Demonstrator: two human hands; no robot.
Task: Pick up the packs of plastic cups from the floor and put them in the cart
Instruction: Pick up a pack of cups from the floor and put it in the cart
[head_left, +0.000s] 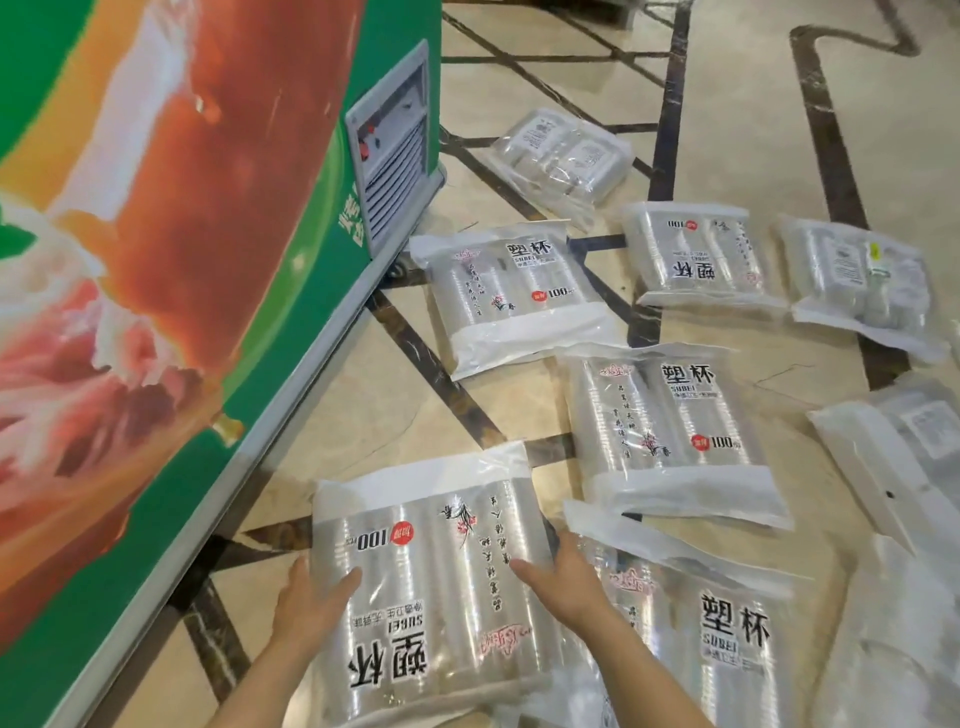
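1. Gripping nearest pack (431, 597) at bottom centre: left hand (306, 605) and right hand (563, 579) clasping its sides.
2. Still lying on floor (363, 405): several other packs (670, 431) toward the right.
3. No cart visible; hardly begun.

Glossy beige marble floor (363, 405) beside green freezer cabinet (291, 218).

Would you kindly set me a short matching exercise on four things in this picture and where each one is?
Things:
1. left hand
2. right hand
3. green cabinet
4. farthest pack

Places:
A. far end of the floor, label side up
B. right edge of the nearest pack
C. left of all the packs
D. left edge of the nearest pack

Pairs: 1-D, 2-B, 3-C, 4-A
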